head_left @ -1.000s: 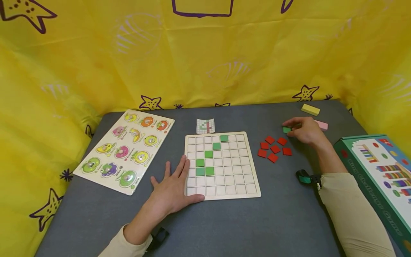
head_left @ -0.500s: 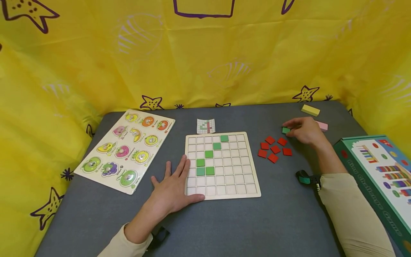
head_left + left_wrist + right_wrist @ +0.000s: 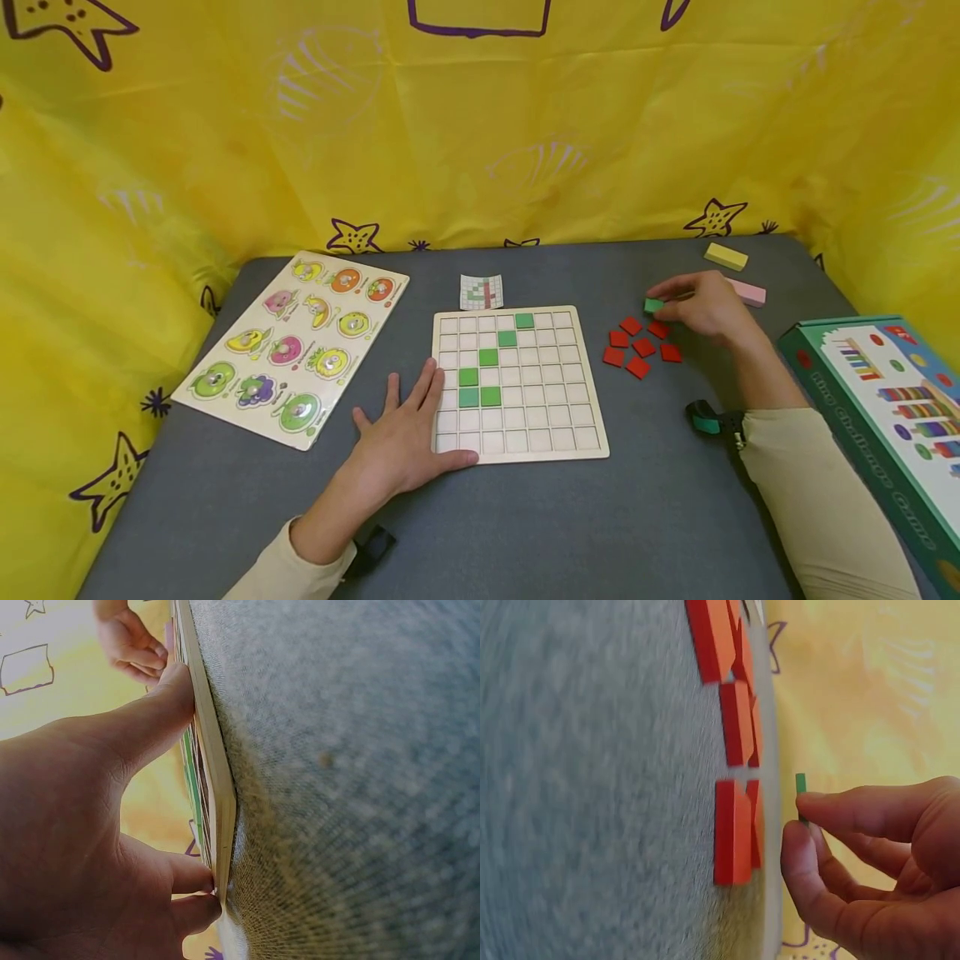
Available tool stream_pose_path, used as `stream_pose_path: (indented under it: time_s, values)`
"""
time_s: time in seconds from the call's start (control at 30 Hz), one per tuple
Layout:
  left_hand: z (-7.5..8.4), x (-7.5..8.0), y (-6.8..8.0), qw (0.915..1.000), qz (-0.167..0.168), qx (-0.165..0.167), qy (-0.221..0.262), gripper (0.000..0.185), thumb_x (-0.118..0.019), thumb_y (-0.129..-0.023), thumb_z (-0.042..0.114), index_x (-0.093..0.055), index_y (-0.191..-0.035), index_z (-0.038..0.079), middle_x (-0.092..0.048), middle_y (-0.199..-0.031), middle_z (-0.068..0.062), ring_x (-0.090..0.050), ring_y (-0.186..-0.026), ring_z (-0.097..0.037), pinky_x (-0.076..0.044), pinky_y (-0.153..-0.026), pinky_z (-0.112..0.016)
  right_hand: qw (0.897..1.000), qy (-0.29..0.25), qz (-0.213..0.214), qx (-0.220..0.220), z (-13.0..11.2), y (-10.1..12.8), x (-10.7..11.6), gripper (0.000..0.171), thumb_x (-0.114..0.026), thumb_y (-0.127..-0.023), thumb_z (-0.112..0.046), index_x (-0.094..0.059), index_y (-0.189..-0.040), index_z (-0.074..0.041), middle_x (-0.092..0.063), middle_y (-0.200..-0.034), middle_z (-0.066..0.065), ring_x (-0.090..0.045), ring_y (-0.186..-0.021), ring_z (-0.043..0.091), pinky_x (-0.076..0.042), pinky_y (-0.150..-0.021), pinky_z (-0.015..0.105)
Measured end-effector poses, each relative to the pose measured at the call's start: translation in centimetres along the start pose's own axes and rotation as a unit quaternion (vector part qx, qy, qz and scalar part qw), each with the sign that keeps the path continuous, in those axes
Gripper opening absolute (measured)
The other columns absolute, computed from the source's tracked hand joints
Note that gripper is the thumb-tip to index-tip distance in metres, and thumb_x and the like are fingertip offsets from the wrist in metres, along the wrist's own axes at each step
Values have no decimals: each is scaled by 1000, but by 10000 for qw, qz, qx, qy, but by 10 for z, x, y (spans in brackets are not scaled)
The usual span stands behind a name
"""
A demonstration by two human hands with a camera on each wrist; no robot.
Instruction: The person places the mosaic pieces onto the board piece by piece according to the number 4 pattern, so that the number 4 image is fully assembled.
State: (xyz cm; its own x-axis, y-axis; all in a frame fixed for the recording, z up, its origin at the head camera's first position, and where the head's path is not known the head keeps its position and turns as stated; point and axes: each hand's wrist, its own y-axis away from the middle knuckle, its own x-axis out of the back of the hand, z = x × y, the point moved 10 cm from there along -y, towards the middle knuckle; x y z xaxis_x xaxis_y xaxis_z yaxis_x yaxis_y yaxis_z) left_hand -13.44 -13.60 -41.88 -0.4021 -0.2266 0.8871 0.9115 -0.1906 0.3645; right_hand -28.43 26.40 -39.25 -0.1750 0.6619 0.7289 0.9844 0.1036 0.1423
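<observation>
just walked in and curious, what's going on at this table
A person is filling a wooden grid board with coloured tiles. The left hand rests flat on the board's near-left corner. The right hand pinches a green tile in its fingers, lifted above a cluster of red tiles. Six green tiles already sit in the grid.

both arms wear long beige sleeves of a soft, plain cloth, the left sleeve (image 3: 281, 571) ending at the wrist and the right sleeve (image 3: 813, 492) ending a little further up the forearm, and both hands are bare, with no rings or gloves showing. a small black device (image 3: 372, 546) sits at the left wrist just past the cuff, boxy and dark, with its strap hidden from the head view. at the right cuff there is a similar black device (image 3: 711, 418) with a teal-green part on it and a bit of pale metal fitting beside the sleeve edge.
</observation>
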Motion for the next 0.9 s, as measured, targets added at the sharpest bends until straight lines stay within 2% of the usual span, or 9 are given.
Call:
stream_pose_path:
  time_s: [0.17, 0.33, 0.53, 0.9]
  values:
    - [0, 0, -1, 10000, 4, -3, -23, 120, -74, -81, 75, -16, -169, 16, -4, -177, 0, -7, -158, -53, -13, -100, -94, 9999, -105, -133, 10, -12, 5, -7, 35, -77, -94, -16, -74, -126, -1, -72, -123, 24, -70, -97, 19, -52, -75, 22]
    - [0, 1, -1, 10000, 1, -2, 5, 121, -74, -81, 74, -16, -169, 16, -4, -177, 0, -7, -158, -53, -12, -101, -94, 9997, -29, -222, 46, -26, 10, -16, 33, -77, -93, -17, -76, -124, -5, -73, -121, 22, -69, -105, 31, -53, -77, 28]
    - [0, 2, 1, 10000, -18, 18, 41, 122, -75, -80, 75, -15, -169, 16, -4, -177, 0, -7, -158, -53, -12, -100, -94, 9994, 120, -266, 188, -46, 13, -30, 29, -78, -91, -16, -79, -119, -9, -77, -108, 15, -70, -97, 26, -52, -76, 32]
    - [0, 3, 1, 10000, -35, -21, 87, 122, -74, -81, 74, -15, -169, 16, -4, -177, 0, -6, -158, -53, -11, -100, -94, 9977, 173, -264, 607, -78, 21, -53, 26, -84, -86, -13, -82, -111, -10, -77, -96, 9, -73, -88, 23, -53, -78, 33]
